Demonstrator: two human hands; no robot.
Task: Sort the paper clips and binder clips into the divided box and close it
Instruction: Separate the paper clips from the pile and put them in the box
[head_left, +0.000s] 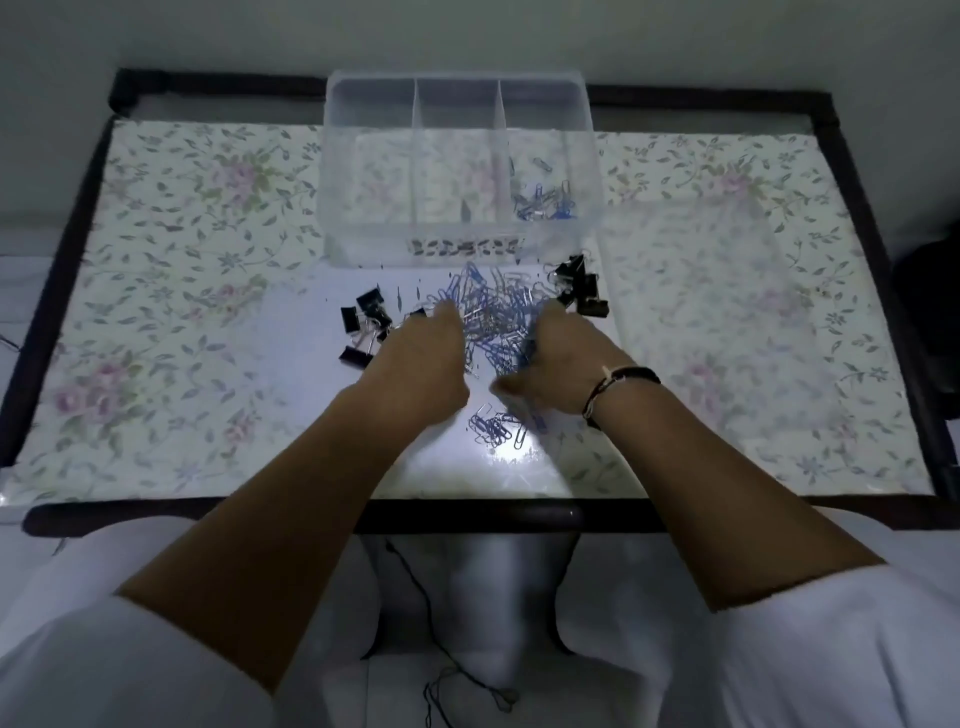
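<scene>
A clear divided box (460, 171) stands open at the far middle of the surface (171, 322), its three compartments side by side; only the right compartment holds anything, a small lot of blue and silver paper clips (545, 202), while the left and middle ones appear empty. No lid can be identified in view. The main heap of loose paper clips (493, 312) lies just in front of the box, with a smaller cluster (498, 428) nearer the person. Black binder clips sit in two groups flanking the heap: one to the left (363, 327), one to the right (582, 286), apparently set aside so the two kinds stay apart. The left hand (421, 358) rests knuckles-up at the left edge of the heap, fingers curled down into it; whether it holds clips cannot be told. The right hand (558, 364), with a dark cord bracelet (618, 387) at the wrist, is likewise curled over the right side of the heap, blue clips showing at its fingers, though a firm grasp cannot be confirmed. Judged stage: early, gathering paper clips for the right compartment; binder clips and closing remain outstanding.
</scene>
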